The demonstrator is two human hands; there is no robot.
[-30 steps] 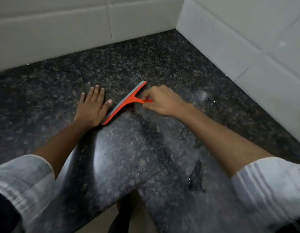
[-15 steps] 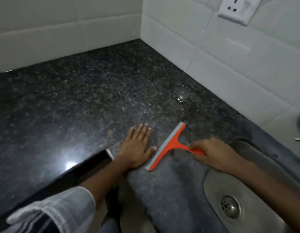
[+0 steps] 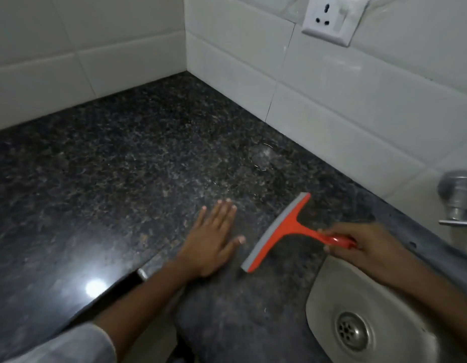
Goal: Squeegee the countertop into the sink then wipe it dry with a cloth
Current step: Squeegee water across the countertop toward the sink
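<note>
Your right hand grips the squeegee handle, blade crosswise, just left of the sink; left hand flat, empty, on the table.

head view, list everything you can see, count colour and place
squeegee: one, orange with a grey blade, lying on the countertop left of the sink
countertop: one, dark speckled stone, filling the left and middle
puddle: one, clear, on the countertop near the right wall
sink: one, steel, lower right
drain: one, metal, in the sink bottom
tap: one, chrome, right edge, partly cut off
socket: one, white, on the right wall
wall tiles: many, white, behind and to the right
left hand: flat on the countertop, white sleeve behind it
right hand: holds the squeegee handle
</note>
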